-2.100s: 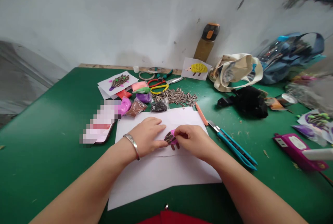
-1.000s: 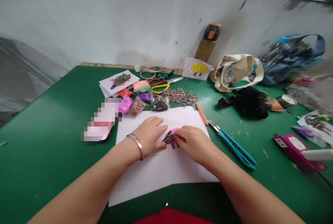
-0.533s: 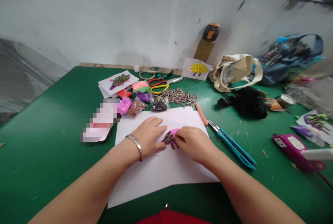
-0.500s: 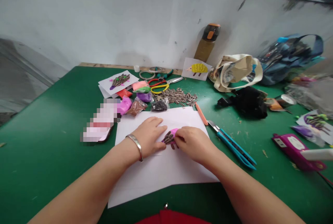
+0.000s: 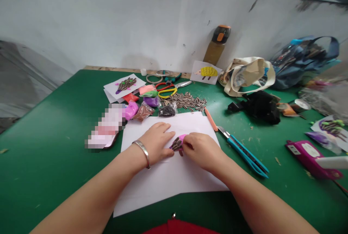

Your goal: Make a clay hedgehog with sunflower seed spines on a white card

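White paper [image 5: 152, 187] lies on the green table under both hands. On it is a small hedgehog-like figure [image 5: 177, 144] of pink and purple clay, with striped sunflower seeds set in rows and brown legs below. My left hand [image 5: 157, 141], a silver bangle at its wrist, rests on the paper left of the figure, fingers spread and thumb near its purple tip. With fingers pinched, my right hand [image 5: 199, 149] is at the figure's right side. Whatever is between those fingertips is hidden. A heap of sunflower seeds [image 5: 187, 100] lies beyond the paper.
Bagged clay [image 5: 144, 111], scissors [image 5: 174, 90] and a finished seed picture [image 5: 126, 84] are at the back. A blurred-out phone [image 5: 107, 127] lies left. On the right are an orange stick [image 5: 211, 118], a blue utility knife [image 5: 244, 152], a black cloth bundle [image 5: 262, 107] and a magenta device [image 5: 310, 158].
Almost nothing differs. My right hand keeps its pinch at the figure's right side, and my left hand stays flat on the paper. The whole view has shifted very slightly.
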### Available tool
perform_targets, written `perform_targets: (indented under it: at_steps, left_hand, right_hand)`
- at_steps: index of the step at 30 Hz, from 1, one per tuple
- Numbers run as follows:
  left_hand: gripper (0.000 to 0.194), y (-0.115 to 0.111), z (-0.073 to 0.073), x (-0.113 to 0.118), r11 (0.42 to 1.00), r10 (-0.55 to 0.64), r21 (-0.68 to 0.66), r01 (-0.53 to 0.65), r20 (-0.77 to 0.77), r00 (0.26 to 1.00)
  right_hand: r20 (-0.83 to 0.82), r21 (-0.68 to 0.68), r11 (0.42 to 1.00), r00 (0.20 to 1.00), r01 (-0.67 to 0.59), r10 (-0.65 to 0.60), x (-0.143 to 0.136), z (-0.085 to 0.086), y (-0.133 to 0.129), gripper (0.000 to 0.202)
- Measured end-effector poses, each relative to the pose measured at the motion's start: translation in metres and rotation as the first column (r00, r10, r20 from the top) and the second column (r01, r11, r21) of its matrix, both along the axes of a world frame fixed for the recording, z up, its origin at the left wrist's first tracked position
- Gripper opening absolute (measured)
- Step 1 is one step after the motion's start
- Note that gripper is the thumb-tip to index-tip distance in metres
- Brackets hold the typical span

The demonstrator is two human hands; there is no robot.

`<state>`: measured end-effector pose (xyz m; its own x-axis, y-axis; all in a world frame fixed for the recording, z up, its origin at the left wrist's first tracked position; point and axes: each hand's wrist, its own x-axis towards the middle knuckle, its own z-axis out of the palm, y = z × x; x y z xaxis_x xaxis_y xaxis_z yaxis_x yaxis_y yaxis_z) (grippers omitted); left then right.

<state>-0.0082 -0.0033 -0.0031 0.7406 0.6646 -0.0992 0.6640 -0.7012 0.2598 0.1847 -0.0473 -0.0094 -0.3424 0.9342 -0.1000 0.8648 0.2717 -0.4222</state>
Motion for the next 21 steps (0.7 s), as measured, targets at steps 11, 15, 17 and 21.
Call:
perform_targets:
  at_steps: [11, 15, 17, 21]
  left_hand:
    - [0.035, 0.001, 0.000, 0.002, 1.000, -0.003, -0.005, 0.003, 0.007, 1.000]
    - [0.037, 0.000, 0.002, 0.003, 1.000, -0.002, -0.015, 0.002, -0.010, 1.000]
    - [0.036, 0.000, 0.003, 0.002, 1.000, -0.002, -0.017, 0.002, -0.011, 1.000]
    - [0.035, 0.000, 0.002, 0.001, 1.000, 0.001, -0.016, -0.001, 0.012, 1.000]
  right_hand:
    - [-0.116, 0.021, 1.000, 0.993, -0.016, 0.018, 0.010, 0.004, 0.004, 0.023]
    - [-0.135, -0.018, 0.999, 0.990, -0.040, 0.038, 0.006, 0.006, 0.000, 0.027]
    - [-0.136, -0.024, 0.999, 0.990, -0.045, 0.041, 0.006, 0.006, 0.001, 0.028]
    - [-0.128, 0.030, 1.000, 0.992, -0.009, 0.013, 0.013, 0.006, 0.006, 0.024]
